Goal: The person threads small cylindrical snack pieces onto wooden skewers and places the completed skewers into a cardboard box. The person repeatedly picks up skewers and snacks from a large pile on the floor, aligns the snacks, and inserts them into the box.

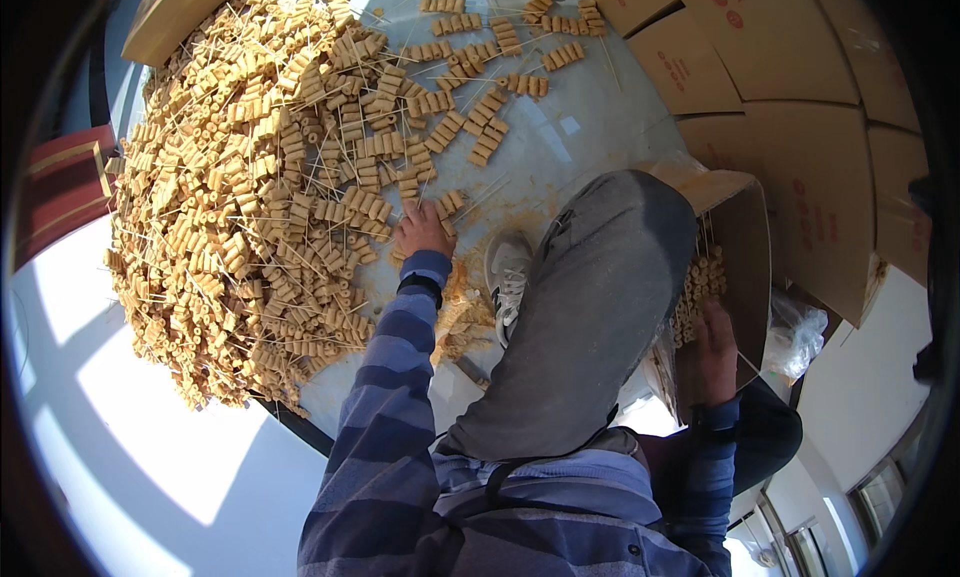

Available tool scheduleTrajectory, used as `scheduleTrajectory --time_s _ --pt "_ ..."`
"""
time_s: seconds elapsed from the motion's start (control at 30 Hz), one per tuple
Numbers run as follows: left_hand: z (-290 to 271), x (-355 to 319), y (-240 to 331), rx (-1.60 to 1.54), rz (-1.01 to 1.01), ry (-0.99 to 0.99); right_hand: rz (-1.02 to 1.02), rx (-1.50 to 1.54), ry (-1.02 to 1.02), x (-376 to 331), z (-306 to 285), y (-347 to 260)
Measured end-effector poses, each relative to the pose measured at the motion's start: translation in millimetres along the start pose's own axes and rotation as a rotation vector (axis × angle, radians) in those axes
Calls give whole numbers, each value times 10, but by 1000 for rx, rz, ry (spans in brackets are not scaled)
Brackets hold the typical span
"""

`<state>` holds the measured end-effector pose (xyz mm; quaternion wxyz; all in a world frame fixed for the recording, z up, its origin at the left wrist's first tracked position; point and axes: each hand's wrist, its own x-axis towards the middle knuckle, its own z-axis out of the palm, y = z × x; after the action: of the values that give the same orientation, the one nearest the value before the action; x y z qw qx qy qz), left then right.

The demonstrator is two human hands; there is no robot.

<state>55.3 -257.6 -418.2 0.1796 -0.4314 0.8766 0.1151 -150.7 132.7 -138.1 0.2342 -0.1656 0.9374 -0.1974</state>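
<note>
Ridged tan skewered rolls (250, 177) heap along the smooth grey surface's (600, 107) left edge. The left hand (425, 229) touches some at the heap's side; the right hand (714, 342) reaches others inside a cardboard box (748, 252). Neither hand's grip can be told. Red print marks brown cartons (780, 67).

The bent knee (620, 232) blocks the straight way between the left hand (425, 230) and right hand (714, 345), leaving passage over the grey surface (612, 127) beyond it; the skewer heap (230, 207) walls the left hand's left, an open carton (745, 252) the right hand's right.
</note>
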Motion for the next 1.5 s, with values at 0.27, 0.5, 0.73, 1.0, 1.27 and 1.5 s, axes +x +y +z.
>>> scheduleTrajectory --time_s 0.27,0.5,0.73,1.0,1.27,1.5 --pt "394 -102 -199 100 6 51 -77 -70 -16 12 -40 -237" --pt "-447 141 -485 20 71 -69 -129 26 99 -88 -272 -605" --pt "-2313 -417 -432 -101 365 -139 -566 -60 288 -297 -373 -1642" --pt "-3887 -1525 -35 -783 605 -616 -925 -459 327 -383 -160 -2600" --pt "-3736 -2014 283 -868 587 -1025 -999 -283 468 -1028 -513 -2374" --pt "-3592 -2261 463 -951 552 -1299 -980 -518 359 -965 -534 -2030"
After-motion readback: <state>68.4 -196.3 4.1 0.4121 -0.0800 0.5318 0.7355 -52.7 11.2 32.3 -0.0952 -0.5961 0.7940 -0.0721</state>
